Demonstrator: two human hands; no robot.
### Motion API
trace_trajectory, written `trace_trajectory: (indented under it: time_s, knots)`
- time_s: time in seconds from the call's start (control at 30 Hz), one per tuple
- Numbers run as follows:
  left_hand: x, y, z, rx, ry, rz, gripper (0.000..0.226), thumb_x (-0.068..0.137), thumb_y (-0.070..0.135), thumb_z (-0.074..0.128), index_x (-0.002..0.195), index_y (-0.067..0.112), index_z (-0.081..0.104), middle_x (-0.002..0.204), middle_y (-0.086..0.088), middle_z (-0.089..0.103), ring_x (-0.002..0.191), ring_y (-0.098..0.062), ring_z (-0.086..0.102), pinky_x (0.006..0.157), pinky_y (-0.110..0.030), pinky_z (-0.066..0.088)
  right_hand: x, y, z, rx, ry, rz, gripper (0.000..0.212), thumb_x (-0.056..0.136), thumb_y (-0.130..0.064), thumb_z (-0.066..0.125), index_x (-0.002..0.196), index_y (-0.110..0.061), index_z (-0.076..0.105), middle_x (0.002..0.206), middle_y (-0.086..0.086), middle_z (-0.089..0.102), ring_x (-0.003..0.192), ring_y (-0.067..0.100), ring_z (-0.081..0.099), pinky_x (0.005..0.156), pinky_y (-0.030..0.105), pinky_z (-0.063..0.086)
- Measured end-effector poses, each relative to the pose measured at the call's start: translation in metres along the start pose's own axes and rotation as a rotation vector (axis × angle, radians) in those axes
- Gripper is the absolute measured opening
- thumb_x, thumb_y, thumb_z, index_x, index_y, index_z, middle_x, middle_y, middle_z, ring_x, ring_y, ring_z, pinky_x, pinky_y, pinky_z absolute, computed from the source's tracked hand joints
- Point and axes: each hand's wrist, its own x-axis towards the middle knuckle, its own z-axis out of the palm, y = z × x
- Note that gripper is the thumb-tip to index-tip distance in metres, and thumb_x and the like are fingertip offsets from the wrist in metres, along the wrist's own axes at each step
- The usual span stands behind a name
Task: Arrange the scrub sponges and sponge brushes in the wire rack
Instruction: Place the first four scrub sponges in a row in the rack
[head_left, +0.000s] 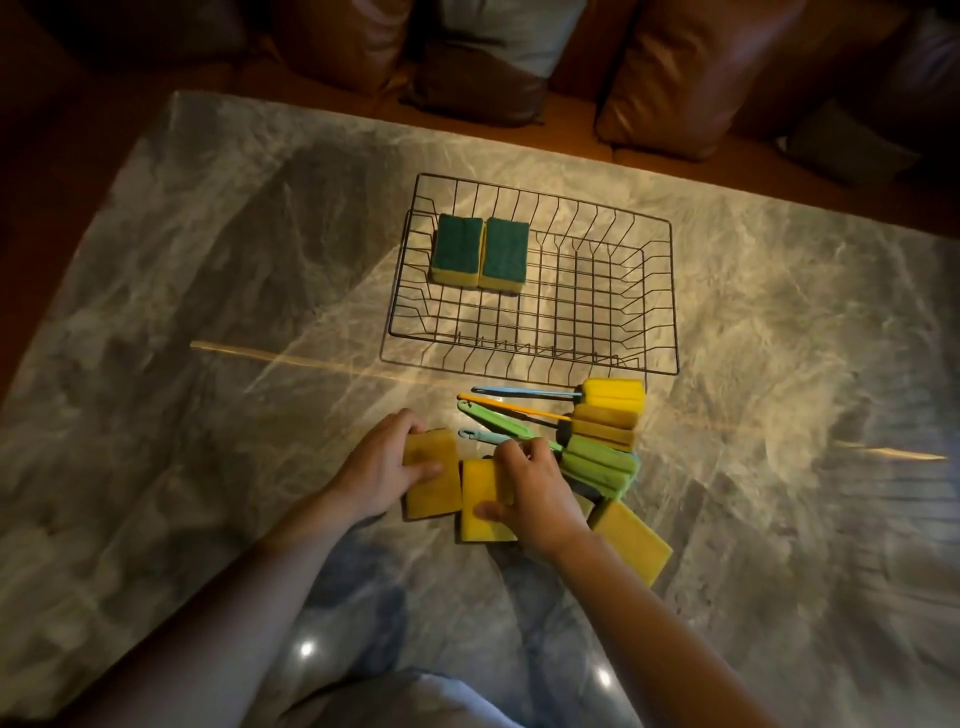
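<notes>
A black wire rack (660, 291) stands on the marble table and holds two scrub sponges (480, 249) side by side, green side up, in its far left corner. In front of the rack lie several sponge brushes (605, 415) with thin handles pointing left. My left hand (379, 473) grips a yellow sponge (431, 488) lying yellow side up. My right hand (530, 488) grips a second yellow sponge (480, 514) right beside it. A third sponge (631, 535) lies to the right of my right wrist.
The grey marble table (208, 312) spreads wide on both sides of the rack. Brown leather cushions (691, 78) sit behind its far edge. My legs in jeans (363, 597) show at the near edge.
</notes>
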Motion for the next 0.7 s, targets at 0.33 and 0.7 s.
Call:
trace_trajectory:
  time_s: [0.33,0.7]
  knots:
    - [-0.001,0.016,-0.017,-0.131,0.221,0.11,0.043,0.095,0.065,0.045,0.088,0.023,0.05,0.075,0.003,0.054,0.066,-0.013,0.051,0.058,-0.032,0.041,-0.016,0.002,-0.003,0.449,0.203,-0.043,0.024,0.093,-0.047,0.065,0.102,-0.039,0.043,0.104,-0.019,0.051,0.092,0.003,0.054,0.073,0.029,0.052]
    - [-0.012,0.017,-0.01,0.075,0.363,0.247,0.051,0.098,0.047,0.052,0.139,0.016,0.049,0.128,-0.002,0.052,0.119,-0.014,0.041,0.098,-0.03,0.035,-0.023,-0.008,-0.003,0.349,0.372,-0.189,0.054,0.086,-0.035,0.078,0.131,-0.027,0.05,0.124,-0.012,0.046,0.118,0.007,0.049,0.102,0.024,0.045]
